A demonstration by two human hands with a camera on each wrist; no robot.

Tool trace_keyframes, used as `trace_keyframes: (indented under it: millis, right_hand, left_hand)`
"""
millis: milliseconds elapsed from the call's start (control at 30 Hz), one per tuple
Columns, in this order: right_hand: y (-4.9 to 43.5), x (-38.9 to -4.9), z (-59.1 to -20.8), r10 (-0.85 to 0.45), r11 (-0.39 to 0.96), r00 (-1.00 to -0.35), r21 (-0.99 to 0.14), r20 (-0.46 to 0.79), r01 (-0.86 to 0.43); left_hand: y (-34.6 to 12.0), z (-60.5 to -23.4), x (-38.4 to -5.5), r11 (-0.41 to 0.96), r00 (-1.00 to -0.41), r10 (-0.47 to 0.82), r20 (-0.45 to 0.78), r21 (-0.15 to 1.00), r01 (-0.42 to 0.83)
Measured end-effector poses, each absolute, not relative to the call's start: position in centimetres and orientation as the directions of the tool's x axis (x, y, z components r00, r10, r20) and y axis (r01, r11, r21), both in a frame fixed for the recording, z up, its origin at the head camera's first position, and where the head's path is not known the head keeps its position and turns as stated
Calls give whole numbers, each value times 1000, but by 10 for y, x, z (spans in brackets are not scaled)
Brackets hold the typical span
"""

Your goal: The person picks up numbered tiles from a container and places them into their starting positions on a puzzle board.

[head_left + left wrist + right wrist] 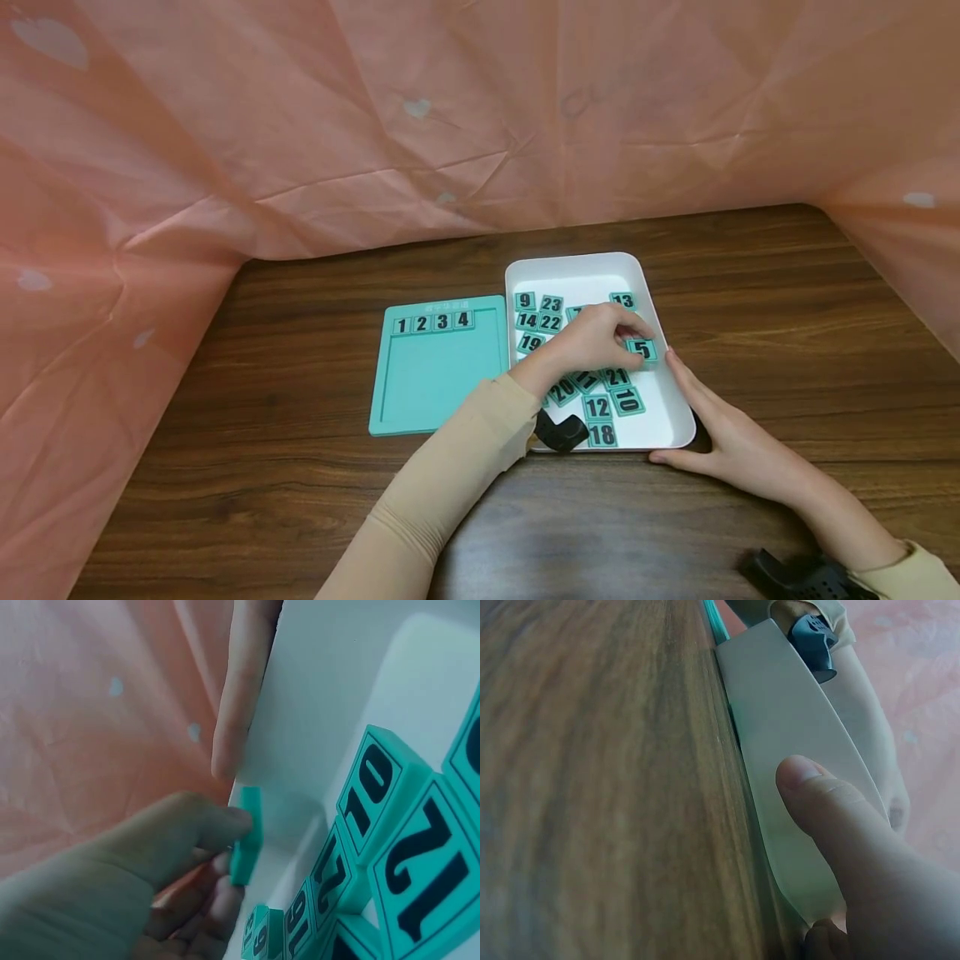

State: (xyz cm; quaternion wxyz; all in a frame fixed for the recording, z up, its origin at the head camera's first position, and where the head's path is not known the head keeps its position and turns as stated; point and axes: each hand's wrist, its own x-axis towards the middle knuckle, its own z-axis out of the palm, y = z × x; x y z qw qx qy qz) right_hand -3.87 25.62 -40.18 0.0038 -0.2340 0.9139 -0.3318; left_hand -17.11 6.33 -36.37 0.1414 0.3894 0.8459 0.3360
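Note:
My left hand [600, 337] reaches over the white tray [663, 408] and pinches a teal number tile [641, 350] marked 5 between thumb and fingers. Seen edge-on in the left wrist view, that tile [249, 840] is raised beside the tray's wall. My right hand [723, 437] rests on the tray's near right corner, its fingers along the right side. Against the near wall lies its thumb [817, 795]. Left of the tray, a teal square board [442, 375] holds tiles 1, 2, 3 and 4 in a row at its top left.
Several loose number tiles lie in the tray, among them tile 12 [597, 407], tile 18 [602, 434] and tile 9 [525, 301]. My left hand and wrist cover some. A brown wooden table [247, 467] carries everything, with a pink curtain [450, 125] hanging behind.

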Motion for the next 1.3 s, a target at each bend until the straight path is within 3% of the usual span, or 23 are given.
trace_keyframes:
  millis: [267,633,1000,1300]
  right_hand:
    - [256,-37,-404,-429,659,-890,-621,154,-425]
    - [255,-37,-404,-434,649,-882,-615,183,-447]
    - [253,-38,-404,-433,653,-882,-608,188,-450]
    - [254,-37,-402,-425,658,-891,-621,160,-426]
  left_hand:
    - [56,-344,-172,424,-673,736,75,724,544]
    - [5,-320,-180,440,-731,672,119,730,523]
    - [-61,-326,-185,449,-777,606,170,734,510]
    - [-102,-338,-197,573,-849,515,118,690,443]
